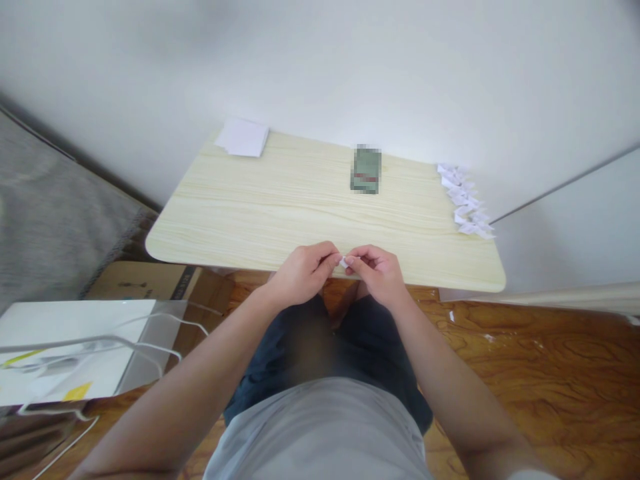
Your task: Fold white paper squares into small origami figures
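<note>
A small piece of folded white paper [343, 263] shows between my fingertips, at the near edge of the pale wooden table [300, 193]. My left hand [306, 272] pinches it from the left. From the right, my right hand [376, 270] is closed on it too, thumb against fingers. Most of the paper is hidden by the fingers, so its shape cannot be made out. At the table's right end lies a row of several folded white paper pieces [463, 200] with pointed tips. A stack of white paper sheets [246, 138] rests at the far left corner.
A blurred green rectangular object [367, 170] lies near the table's back edge by the wall. To the lower left are a cardboard box [140, 280] and a white box [75, 320] with white cables across it. Paper scraps [451, 316] dot the wooden floor.
</note>
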{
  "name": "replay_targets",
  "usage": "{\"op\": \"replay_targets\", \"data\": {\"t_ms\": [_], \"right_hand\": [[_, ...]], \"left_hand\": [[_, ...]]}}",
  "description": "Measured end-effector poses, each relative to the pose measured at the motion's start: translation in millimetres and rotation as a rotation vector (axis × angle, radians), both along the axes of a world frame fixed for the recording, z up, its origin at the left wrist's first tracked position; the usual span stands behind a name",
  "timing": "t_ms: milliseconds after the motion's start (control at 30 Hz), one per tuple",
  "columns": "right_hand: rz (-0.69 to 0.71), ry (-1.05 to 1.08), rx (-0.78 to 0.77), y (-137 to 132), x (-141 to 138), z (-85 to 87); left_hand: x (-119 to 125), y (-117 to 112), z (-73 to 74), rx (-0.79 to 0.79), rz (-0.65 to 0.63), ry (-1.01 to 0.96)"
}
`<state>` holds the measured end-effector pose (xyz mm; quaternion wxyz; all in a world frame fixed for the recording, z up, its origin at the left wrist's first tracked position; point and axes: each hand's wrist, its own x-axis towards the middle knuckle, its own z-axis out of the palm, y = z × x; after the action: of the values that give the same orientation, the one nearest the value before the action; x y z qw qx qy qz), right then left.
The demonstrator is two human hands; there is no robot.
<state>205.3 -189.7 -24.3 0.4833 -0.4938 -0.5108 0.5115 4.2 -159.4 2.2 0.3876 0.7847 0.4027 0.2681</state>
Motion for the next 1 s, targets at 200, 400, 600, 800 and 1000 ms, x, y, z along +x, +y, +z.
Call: {"op": "replay_targets", "data": {"t_ms": [200, 400, 600, 800, 1000], "right_hand": [[0.071, 0.031, -0.016, 3, 4, 5.7], [0.116, 0.000, 0.005, 3, 9, 11.7], [0.061, 0.019, 0.014, 9, 7, 8.7], [-0.039, 0.010, 0.082, 15, 5, 6.1], [-0.064, 0.039, 0.089, 16, 5, 7.1]], "left_hand": [[-3, -2, -0.8, 0.005, 0.056, -0.115], [-8, 0, -2.3, -0.088, -0.015, -0.195], [-3, 6, -6.8, -0.072, 0.044, -0.219], [3, 8, -13.2, -0.024, 0.115, -0.234], [7, 9, -21.9, -0.036, 0.214, -0.348]]}}
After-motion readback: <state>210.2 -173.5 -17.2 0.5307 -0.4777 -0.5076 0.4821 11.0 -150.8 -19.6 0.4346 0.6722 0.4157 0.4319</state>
